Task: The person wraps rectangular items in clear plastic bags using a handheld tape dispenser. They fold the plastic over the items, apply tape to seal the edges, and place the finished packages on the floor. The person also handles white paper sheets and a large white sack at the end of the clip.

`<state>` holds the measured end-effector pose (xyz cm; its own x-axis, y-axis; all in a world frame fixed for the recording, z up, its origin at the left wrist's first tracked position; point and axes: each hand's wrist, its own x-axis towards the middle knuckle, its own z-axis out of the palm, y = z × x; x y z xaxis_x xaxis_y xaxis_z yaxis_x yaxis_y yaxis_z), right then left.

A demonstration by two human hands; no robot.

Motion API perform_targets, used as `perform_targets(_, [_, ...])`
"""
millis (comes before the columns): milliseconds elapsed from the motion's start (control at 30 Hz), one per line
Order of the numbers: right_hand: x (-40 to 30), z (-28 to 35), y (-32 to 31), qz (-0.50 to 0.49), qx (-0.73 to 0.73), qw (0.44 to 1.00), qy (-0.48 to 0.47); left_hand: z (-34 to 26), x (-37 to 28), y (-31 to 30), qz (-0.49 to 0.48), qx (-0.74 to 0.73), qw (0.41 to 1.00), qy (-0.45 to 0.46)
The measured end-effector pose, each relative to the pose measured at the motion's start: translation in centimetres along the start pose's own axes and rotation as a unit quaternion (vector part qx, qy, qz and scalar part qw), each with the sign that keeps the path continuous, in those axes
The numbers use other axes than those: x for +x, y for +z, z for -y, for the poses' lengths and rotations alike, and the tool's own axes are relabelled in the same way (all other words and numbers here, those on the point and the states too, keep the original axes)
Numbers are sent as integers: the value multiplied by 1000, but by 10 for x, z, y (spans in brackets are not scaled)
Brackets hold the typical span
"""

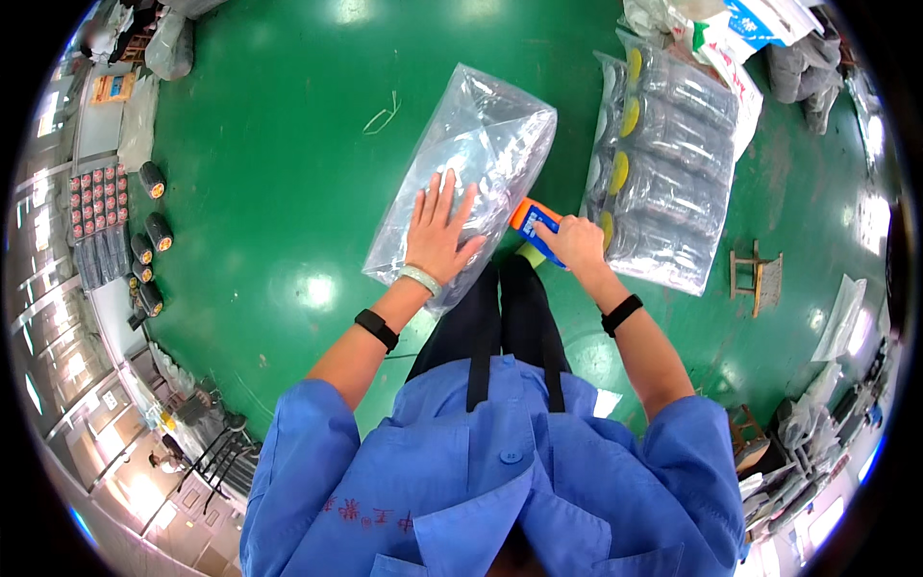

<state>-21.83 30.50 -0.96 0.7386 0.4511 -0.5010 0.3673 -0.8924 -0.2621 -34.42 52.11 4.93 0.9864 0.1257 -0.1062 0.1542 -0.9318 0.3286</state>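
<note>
A large clear plastic bag [476, 137], puffed into a box shape, lies before me above the green floor. My left hand [440, 234] presses flat on it with the fingers spread; a pale bangle and a black band circle that wrist and forearm. My right hand [577, 241] grips an orange and blue tape dispenser [535, 223] at the bag's right edge. The dispenser's front end meets or nearly meets the plastic; which one I cannot tell. What lies inside the bag is unclear through the glare.
Right of the bag stands a clear-wrapped pack of dark rolls [670, 166] with yellow ends. A small wooden stool [757, 280] is farther right. Several dark rolls [159, 231] lie at the left, beside stacked rolls [99, 198] with red ends. A thin strap [382, 119] lies on the floor.
</note>
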Motion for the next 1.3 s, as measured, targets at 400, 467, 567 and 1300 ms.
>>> perform_targets(400, [-7,-43,17,82,347,901,246,-14,-78,10,141,-242,931,-236])
perform_targets(467, [3,-47,7,94,345,891,280,-23,-88,8,157,-256,933,-198])
perform_targets(567, [10,-64,18,2,271,927,260,-9,-62,0,309,-258,904,-145])
perform_targets(1300, [-184,126,-67,-61,512,836,188,47,161,-94,652,-353,671,-24])
